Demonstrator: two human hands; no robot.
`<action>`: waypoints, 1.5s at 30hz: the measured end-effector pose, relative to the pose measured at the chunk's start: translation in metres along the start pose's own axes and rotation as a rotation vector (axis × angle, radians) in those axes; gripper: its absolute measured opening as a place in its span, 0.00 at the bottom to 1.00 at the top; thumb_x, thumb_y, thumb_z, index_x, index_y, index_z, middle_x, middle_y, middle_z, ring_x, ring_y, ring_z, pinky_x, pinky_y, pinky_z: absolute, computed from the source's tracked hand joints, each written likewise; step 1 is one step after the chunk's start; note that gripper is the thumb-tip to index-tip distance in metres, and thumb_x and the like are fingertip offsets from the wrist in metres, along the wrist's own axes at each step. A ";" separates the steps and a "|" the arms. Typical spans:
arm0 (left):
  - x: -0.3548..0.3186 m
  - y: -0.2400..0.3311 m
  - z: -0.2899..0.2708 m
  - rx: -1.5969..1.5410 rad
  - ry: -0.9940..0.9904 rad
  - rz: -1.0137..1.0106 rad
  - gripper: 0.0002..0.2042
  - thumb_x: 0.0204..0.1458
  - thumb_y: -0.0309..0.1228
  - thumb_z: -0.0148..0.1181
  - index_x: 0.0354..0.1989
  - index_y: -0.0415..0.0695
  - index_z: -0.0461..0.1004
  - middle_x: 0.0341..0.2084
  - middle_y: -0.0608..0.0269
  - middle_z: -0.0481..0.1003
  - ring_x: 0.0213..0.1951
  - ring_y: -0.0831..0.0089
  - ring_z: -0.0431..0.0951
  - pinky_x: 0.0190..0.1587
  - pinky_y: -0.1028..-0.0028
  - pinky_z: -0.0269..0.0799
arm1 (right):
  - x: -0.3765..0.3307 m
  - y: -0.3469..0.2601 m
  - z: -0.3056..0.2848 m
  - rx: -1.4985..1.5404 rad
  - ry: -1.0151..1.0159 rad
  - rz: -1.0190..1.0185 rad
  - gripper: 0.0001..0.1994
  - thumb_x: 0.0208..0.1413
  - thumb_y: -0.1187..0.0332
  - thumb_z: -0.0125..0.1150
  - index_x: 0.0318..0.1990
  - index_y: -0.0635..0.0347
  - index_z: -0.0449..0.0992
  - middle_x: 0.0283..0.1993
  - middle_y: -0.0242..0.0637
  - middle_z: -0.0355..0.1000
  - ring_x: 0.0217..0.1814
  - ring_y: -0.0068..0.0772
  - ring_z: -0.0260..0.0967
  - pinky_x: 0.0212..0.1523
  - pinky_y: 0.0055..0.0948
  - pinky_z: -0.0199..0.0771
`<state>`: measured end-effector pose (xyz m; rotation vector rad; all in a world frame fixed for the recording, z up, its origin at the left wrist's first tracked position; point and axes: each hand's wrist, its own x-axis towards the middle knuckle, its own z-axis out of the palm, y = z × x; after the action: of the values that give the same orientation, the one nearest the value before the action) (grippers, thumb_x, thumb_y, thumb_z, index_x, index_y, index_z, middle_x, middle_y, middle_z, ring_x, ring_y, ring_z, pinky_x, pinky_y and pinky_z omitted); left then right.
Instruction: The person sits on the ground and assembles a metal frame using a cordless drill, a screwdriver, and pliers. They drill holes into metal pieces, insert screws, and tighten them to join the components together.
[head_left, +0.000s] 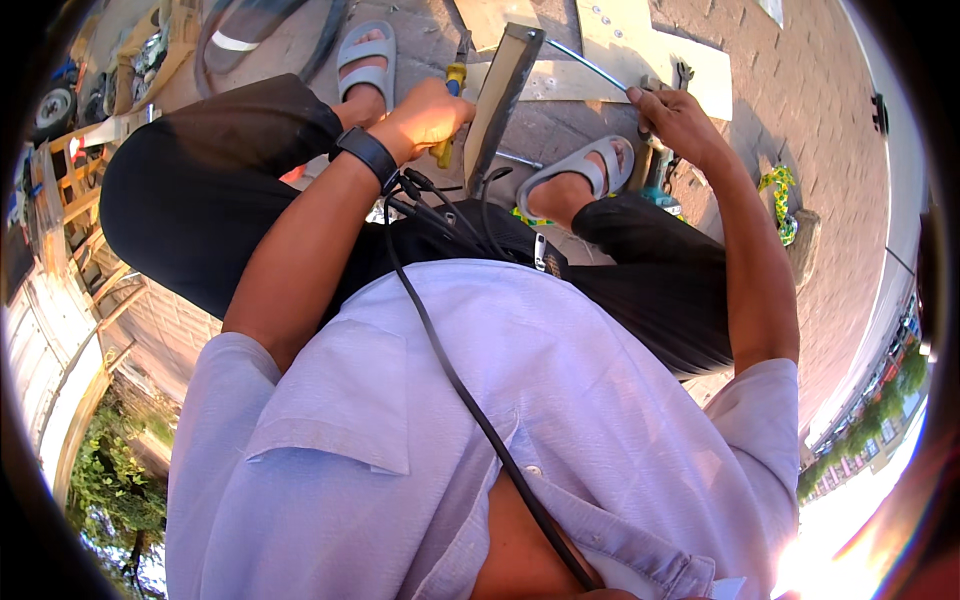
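Note:
My left hand (425, 115) is closed around a yellow-handled tool (452, 82), likely a screwdriver, held against a flat board (502, 100) that stands on edge between my knees. My right hand (675, 120) reaches forward and pinches the end of a thin grey metal rod (590, 65) that runs from the top of the board. A black watch (366, 152) sits on my left wrist. I am seated, with grey sandals (368, 60) on both feet and black trousers.
Pale wooden boards (620, 45) lie on the brick paving ahead. A black cable (450, 370) hangs down my light shirt. Wooden crates (75, 170) and a wheel (55, 105) stand at left. Green-yellow cord (780, 195) lies at right.

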<state>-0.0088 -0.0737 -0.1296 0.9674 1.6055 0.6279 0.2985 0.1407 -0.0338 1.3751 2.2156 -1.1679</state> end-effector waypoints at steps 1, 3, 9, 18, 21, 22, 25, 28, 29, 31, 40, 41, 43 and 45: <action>0.008 -0.008 -0.001 0.022 0.023 -0.063 0.13 0.50 0.29 0.64 0.27 0.26 0.76 0.19 0.54 0.76 0.20 0.66 0.77 0.23 0.65 0.71 | 0.002 0.001 0.001 -0.001 0.003 0.003 0.34 0.61 0.37 0.56 0.26 0.66 0.78 0.25 0.42 0.71 0.31 0.36 0.69 0.38 0.35 0.70; 0.016 -0.001 -0.005 0.010 0.093 -0.238 0.14 0.50 0.28 0.64 0.26 0.24 0.76 0.20 0.51 0.77 0.21 0.63 0.79 0.24 0.64 0.72 | 0.002 0.004 0.002 0.006 0.008 0.005 0.34 0.61 0.37 0.56 0.26 0.66 0.78 0.25 0.42 0.71 0.31 0.36 0.69 0.38 0.35 0.70; 0.035 -0.045 -0.014 0.398 -0.066 -0.233 0.15 0.52 0.33 0.66 0.31 0.28 0.76 0.22 0.52 0.76 0.23 0.63 0.79 0.24 0.61 0.72 | 0.003 0.004 0.006 0.029 0.001 -0.004 0.34 0.62 0.38 0.56 0.25 0.68 0.77 0.25 0.42 0.70 0.31 0.36 0.68 0.38 0.36 0.70; 0.004 0.042 0.014 0.117 0.249 0.099 0.36 0.51 0.61 0.65 0.41 0.29 0.77 0.31 0.42 0.80 0.38 0.51 0.82 0.43 0.58 0.76 | 0.001 -0.003 0.009 0.027 0.000 0.035 0.33 0.63 0.39 0.56 0.27 0.66 0.79 0.25 0.39 0.72 0.31 0.32 0.68 0.38 0.35 0.70; -0.022 0.077 0.040 0.487 0.385 0.149 0.31 0.51 0.56 0.67 0.43 0.32 0.79 0.37 0.36 0.81 0.44 0.40 0.82 0.49 0.54 0.78 | 0.000 -0.009 0.013 0.035 0.033 0.008 0.32 0.63 0.40 0.55 0.28 0.66 0.80 0.26 0.40 0.73 0.32 0.33 0.69 0.39 0.36 0.71; -0.020 0.075 0.041 0.508 0.345 0.092 0.30 0.52 0.54 0.66 0.43 0.33 0.79 0.38 0.36 0.81 0.45 0.40 0.82 0.49 0.54 0.78 | -0.002 -0.015 0.014 0.041 0.046 -0.013 0.31 0.63 0.40 0.55 0.29 0.66 0.80 0.27 0.41 0.74 0.32 0.34 0.69 0.39 0.36 0.71; -0.009 0.074 0.034 0.565 0.282 -0.071 0.22 0.52 0.43 0.64 0.45 0.34 0.80 0.42 0.34 0.80 0.47 0.39 0.81 0.51 0.53 0.77 | -0.011 -0.040 0.013 0.010 0.096 -0.064 0.30 0.63 0.42 0.56 0.31 0.68 0.81 0.28 0.44 0.75 0.33 0.39 0.71 0.41 0.39 0.72; 0.005 0.061 0.018 0.552 0.480 -0.134 0.19 0.52 0.39 0.62 0.42 0.34 0.80 0.42 0.33 0.80 0.47 0.39 0.81 0.52 0.53 0.77 | -0.017 -0.034 0.009 -0.019 0.165 -0.067 0.28 0.65 0.45 0.57 0.35 0.68 0.81 0.26 0.40 0.72 0.30 0.34 0.69 0.36 0.35 0.70; 0.010 0.056 0.009 0.551 0.496 -0.128 0.19 0.52 0.38 0.62 0.43 0.33 0.80 0.42 0.33 0.80 0.47 0.38 0.81 0.51 0.53 0.77 | -0.017 -0.028 0.010 -0.021 0.187 -0.060 0.27 0.66 0.46 0.58 0.36 0.68 0.81 0.24 0.37 0.71 0.28 0.30 0.68 0.33 0.33 0.68; 0.018 0.050 -0.011 0.545 0.533 -0.117 0.19 0.52 0.37 0.61 0.44 0.33 0.80 0.42 0.33 0.80 0.47 0.38 0.80 0.51 0.53 0.77 | -0.018 -0.020 0.010 -0.097 0.246 -0.023 0.25 0.64 0.48 0.59 0.38 0.69 0.82 0.27 0.43 0.75 0.30 0.35 0.72 0.36 0.36 0.71; 0.014 0.101 -0.107 0.005 0.433 0.200 0.15 0.55 0.32 0.67 0.46 0.33 0.79 0.30 0.59 0.79 0.33 0.70 0.78 0.38 0.69 0.72 | 0.020 0.035 0.032 -0.224 0.200 0.107 0.17 0.52 0.64 0.57 0.37 0.72 0.83 0.38 0.61 0.80 0.46 0.56 0.80 0.51 0.45 0.78; 0.009 0.116 -0.120 0.012 0.392 0.263 0.12 0.57 0.29 0.66 0.46 0.35 0.80 0.38 0.63 0.81 0.39 0.75 0.79 0.44 0.74 0.72 | 0.029 0.039 0.038 -0.124 0.171 0.171 0.16 0.51 0.65 0.57 0.35 0.72 0.83 0.37 0.61 0.80 0.45 0.56 0.81 0.50 0.45 0.79; -0.008 0.152 -0.140 -0.271 0.236 0.355 0.13 0.59 0.29 0.65 0.49 0.35 0.79 0.42 0.63 0.81 0.41 0.75 0.79 0.48 0.72 0.73 | 0.027 0.032 0.030 0.045 0.141 0.234 0.20 0.52 0.63 0.61 0.44 0.74 0.82 0.43 0.62 0.80 0.50 0.54 0.80 0.53 0.43 0.78; -0.027 0.182 -0.168 -0.285 0.162 0.346 0.15 0.60 0.30 0.65 0.53 0.36 0.77 0.45 0.62 0.81 0.46 0.74 0.81 0.51 0.71 0.75 | 0.017 0.005 0.023 0.138 0.368 0.092 0.27 0.53 0.58 0.64 0.53 0.74 0.78 0.53 0.61 0.77 0.57 0.51 0.77 0.58 0.41 0.75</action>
<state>-0.1215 0.0139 0.0747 1.0059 1.4458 1.1658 0.2901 0.1346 -0.0613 1.8580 2.3117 -1.1274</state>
